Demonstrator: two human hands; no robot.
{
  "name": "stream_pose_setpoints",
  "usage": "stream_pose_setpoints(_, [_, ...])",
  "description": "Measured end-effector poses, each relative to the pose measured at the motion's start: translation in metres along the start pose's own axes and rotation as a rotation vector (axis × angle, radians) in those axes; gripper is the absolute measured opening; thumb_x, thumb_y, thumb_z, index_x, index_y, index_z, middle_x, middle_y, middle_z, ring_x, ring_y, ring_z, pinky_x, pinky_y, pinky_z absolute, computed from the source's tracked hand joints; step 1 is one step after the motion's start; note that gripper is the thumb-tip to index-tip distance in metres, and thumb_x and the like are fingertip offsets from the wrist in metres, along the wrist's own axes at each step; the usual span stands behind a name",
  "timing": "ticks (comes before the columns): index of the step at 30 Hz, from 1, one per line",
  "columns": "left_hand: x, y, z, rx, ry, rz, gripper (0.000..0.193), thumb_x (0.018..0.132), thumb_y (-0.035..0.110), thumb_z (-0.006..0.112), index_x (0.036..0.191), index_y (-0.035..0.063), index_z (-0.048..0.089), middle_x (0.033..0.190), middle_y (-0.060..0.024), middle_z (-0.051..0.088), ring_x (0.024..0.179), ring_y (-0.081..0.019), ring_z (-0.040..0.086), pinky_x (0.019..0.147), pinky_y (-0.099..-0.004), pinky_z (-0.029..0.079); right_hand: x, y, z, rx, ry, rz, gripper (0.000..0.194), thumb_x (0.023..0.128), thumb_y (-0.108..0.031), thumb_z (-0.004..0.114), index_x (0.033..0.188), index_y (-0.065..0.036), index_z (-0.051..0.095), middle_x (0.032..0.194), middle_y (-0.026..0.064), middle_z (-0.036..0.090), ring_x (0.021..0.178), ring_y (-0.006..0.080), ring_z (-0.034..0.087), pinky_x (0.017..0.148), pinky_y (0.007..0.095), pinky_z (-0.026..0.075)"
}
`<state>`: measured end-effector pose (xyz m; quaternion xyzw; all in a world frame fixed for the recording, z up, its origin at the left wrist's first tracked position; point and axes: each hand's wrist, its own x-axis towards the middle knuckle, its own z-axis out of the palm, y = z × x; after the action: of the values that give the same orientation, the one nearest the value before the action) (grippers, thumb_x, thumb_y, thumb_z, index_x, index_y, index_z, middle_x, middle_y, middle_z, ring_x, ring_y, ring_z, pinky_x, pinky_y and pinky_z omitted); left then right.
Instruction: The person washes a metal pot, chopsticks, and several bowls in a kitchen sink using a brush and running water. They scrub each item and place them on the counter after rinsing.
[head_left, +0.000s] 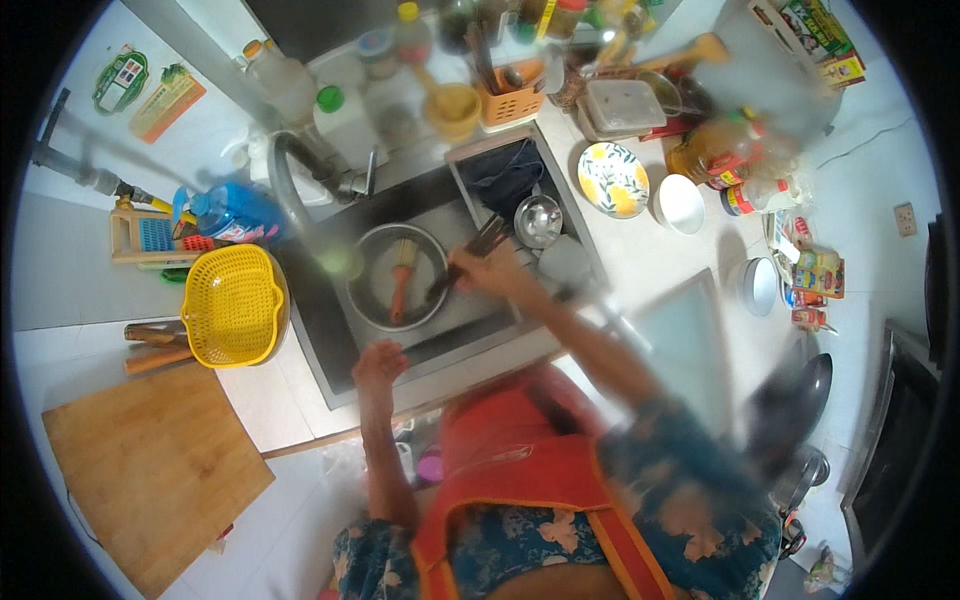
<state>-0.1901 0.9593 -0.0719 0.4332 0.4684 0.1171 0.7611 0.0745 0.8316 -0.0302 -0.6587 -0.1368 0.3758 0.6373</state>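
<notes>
My right hand (487, 268) is closed around a bundle of dark chopsticks (487, 234) above the sink (480, 330). Left of it, a round metal pan (360, 300) stands in the large basin, and a brush with an orange handle (401, 289) lies in it. My left hand (381, 365) hovers near the sink's front edge with its fingers bent and nothing seen in them. The faucet (289, 176) arches over the basin's left part. In the right basin are a dark cloth (502, 176), a shiny metal bowl (538, 221) and a pale bowl (564, 259).
A yellow plastic basket (231, 307) stands left of the sink, with a wooden cutting board (157, 469) nearer me. To the right are a patterned plate (613, 180), a white bowl (681, 204) and several bottles. An orange utensil holder (512, 103) stands behind the sink.
</notes>
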Motion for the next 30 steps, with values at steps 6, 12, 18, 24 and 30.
stream_pose_setpoints(6, [0.007, -0.015, 0.021, 0.066, -0.108, 0.020, 0.040, 0.096, 0.038, 0.053, 0.105, -0.0003, 0.061, 0.092, -0.0112, 0.065, 0.074, -0.0180, 0.064, 0.070, -0.0323, 0.055, 0.009, -0.042, -0.044, -0.474, 0.084, -0.103, 0.023, 0.082, -0.018, 0.070, 0.083, 0.004, 0.064, 0.066, 0.0129, 0.066, 0.057, 0.0207, 0.068, 0.051, 0.0312, 0.055])
stream_pose_setpoints(12, [-0.003, -0.022, 0.035, 0.162, -0.077, 0.012, 0.034, 0.094, 0.032, 0.059, 0.102, -0.0006, 0.063, 0.090, -0.0100, 0.066, 0.069, -0.0151, 0.063, 0.068, -0.0301, 0.056, 0.060, -0.183, -0.128, -0.122, 0.415, -0.427, 0.026, 0.088, -0.016, 0.064, 0.085, 0.010, 0.063, 0.068, 0.0148, 0.066, 0.053, 0.0177, 0.066, 0.044, 0.0267, 0.052])
stream_pose_setpoints(18, [-0.015, -0.038, 0.035, 0.138, -0.034, 0.029, 0.032, 0.094, 0.031, 0.058, 0.100, 0.0002, 0.063, 0.089, -0.0082, 0.065, 0.072, -0.0151, 0.064, 0.068, -0.0296, 0.055, 0.155, -0.191, -0.136, -0.357, 0.484, -0.475, 0.036, 0.086, -0.021, 0.065, 0.078, 0.013, 0.062, 0.059, 0.0165, 0.064, 0.052, 0.0215, 0.065, 0.050, 0.0319, 0.053])
stream_pose_setpoints(24, [-0.029, -0.053, 0.056, 0.124, 0.040, -0.004, 0.034, 0.092, 0.034, 0.061, 0.100, 0.0003, 0.063, 0.090, -0.0085, 0.064, 0.074, -0.0167, 0.065, 0.070, -0.0305, 0.055, 0.234, -0.153, -0.156, -0.756, 0.444, -0.444, 0.041, 0.081, -0.031, 0.067, 0.074, 0.009, 0.064, 0.060, 0.0226, 0.062, 0.062, 0.0332, 0.067, 0.063, 0.0403, 0.054])
stream_pose_setpoints(30, [-0.024, -0.075, 0.043, 0.075, 0.064, -0.018, 0.033, 0.092, 0.032, 0.062, 0.098, -0.0002, 0.063, 0.092, -0.0101, 0.065, 0.074, -0.0168, 0.065, 0.070, -0.0313, 0.056, 0.225, -0.175, -0.142, -0.719, 0.098, -0.099, 0.048, 0.070, -0.038, 0.080, 0.087, 0.004, 0.065, 0.077, 0.0216, 0.068, 0.076, 0.0346, 0.068, 0.075, 0.0422, 0.054])
